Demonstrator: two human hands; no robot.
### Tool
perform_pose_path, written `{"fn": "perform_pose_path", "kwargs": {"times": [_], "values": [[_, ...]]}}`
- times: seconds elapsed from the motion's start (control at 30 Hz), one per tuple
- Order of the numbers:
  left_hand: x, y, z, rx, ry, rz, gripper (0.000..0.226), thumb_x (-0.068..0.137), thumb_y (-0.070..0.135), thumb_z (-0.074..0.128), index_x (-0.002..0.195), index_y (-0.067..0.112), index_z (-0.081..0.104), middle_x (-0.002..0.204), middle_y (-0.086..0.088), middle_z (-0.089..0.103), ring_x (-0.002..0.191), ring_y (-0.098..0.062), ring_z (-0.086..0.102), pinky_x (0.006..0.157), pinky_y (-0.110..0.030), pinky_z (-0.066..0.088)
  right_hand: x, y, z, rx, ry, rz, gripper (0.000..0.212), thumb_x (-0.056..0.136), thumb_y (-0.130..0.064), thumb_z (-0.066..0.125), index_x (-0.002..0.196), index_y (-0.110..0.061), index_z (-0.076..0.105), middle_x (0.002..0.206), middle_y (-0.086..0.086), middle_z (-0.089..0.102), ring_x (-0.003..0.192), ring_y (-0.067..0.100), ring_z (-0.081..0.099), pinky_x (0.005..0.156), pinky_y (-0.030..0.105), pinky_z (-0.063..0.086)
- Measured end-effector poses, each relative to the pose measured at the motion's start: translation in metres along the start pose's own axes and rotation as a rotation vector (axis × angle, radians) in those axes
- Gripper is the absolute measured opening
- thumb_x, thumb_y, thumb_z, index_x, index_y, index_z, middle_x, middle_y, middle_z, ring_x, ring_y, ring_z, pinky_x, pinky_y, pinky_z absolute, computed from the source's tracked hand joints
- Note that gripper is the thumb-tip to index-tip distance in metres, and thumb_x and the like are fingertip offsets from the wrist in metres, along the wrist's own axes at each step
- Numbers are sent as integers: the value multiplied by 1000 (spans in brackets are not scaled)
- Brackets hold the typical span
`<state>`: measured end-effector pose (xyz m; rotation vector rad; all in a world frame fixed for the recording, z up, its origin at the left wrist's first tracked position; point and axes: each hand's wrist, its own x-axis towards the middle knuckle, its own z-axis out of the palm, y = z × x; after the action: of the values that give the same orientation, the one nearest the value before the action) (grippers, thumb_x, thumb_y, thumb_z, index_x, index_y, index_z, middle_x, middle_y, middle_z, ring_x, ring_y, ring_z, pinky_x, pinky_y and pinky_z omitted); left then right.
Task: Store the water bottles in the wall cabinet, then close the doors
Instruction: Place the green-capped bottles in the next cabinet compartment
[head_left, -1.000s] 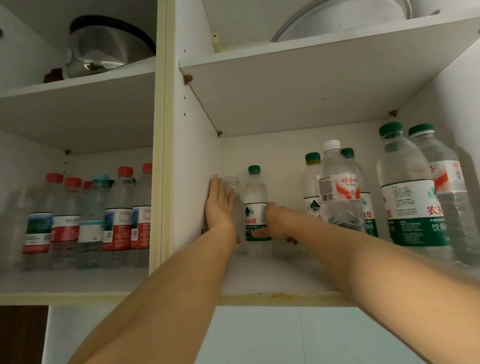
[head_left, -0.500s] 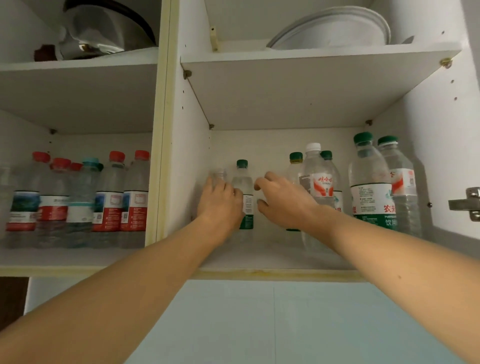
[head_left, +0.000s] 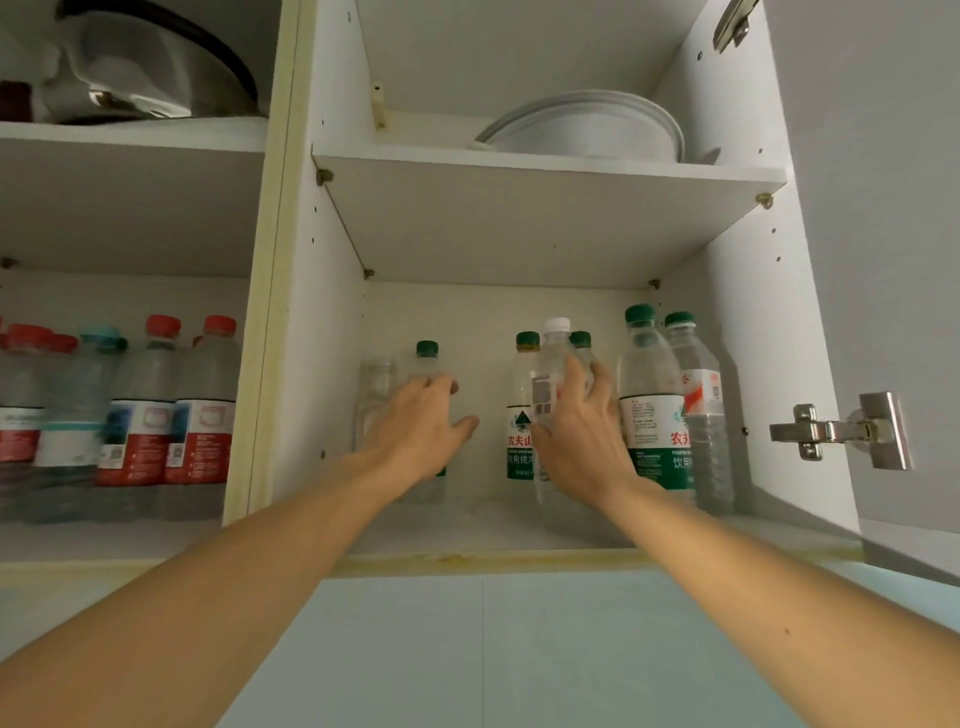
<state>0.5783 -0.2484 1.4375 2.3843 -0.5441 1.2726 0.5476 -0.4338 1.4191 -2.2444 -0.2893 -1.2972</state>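
Both arms reach into the right cabinet's lower shelf. Left hand rests open against a green-cap bottle near the shelf's left side; right hand has its grip around the white-cap bottle. Red-cap bottles fill the left compartment.

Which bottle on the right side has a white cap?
The clear bottle under the right hand. Its cap is white, while the other capped bottles on that shelf have green caps.
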Motion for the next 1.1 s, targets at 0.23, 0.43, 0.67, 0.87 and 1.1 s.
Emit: {"fn": "perform_pose_path", "kwargs": {"times": [0.23, 0.43, 0.67, 0.87, 1.1], "values": [[38, 13, 9, -354, -108, -90, 56, 97, 37, 64, 144, 18, 41, 130, -5, 57, 109, -21, 60, 97, -40, 52, 0, 14, 6, 73, 15, 40, 96, 94, -13, 66, 159, -19, -4, 150, 23, 29, 129, 42, 45, 106, 50, 41], [74, 21, 23, -563, -295, -187, 65, 97, 21, 65, 152, 23, 33, 146, -11, 46, 118, -25, 57, 92, -37, 57, 0, 19, 7, 80, 4, -14, 96, 96, -13, 65, 159, -16, -7, 150, 23, 29, 132, 41, 42, 108, 49, 39], [96, 19, 44, -946, -536, -349, 66, 97, 21, 66, 154, 20, 32, 132, -9, 60, 112, -28, 64, 84, -39, 56, 3, 24, 9, 110, -2, -29, 93, 97, -13, 63, 159, -18, -7, 147, 21, 30, 129, 38, 43, 107, 45, 39], [98, 9, 55, -1074, -540, -340, 61, 93, 18, 70, 148, 18, 42, 123, -12, 68, 104, -30, 71, 83, -44, 59, 4, 27, 10, 132, -3, -20, 91, 98, -12, 62, 159, -19, -4, 148, 18, 30, 129, 34, 44, 100, 32, 37], [94, -14, 46, -918, -319, -330, 57, 94, 19, 69, 145, 20, 44, 116, -5, 65, 100, -23, 67, 73, -36, 58, 2, 22, 6, 132, -21, 18, 95, 95, -13, 67, 160, -25, -1, 147, 14, 38, 133, 30, 45, 108, 38, 36]]}}
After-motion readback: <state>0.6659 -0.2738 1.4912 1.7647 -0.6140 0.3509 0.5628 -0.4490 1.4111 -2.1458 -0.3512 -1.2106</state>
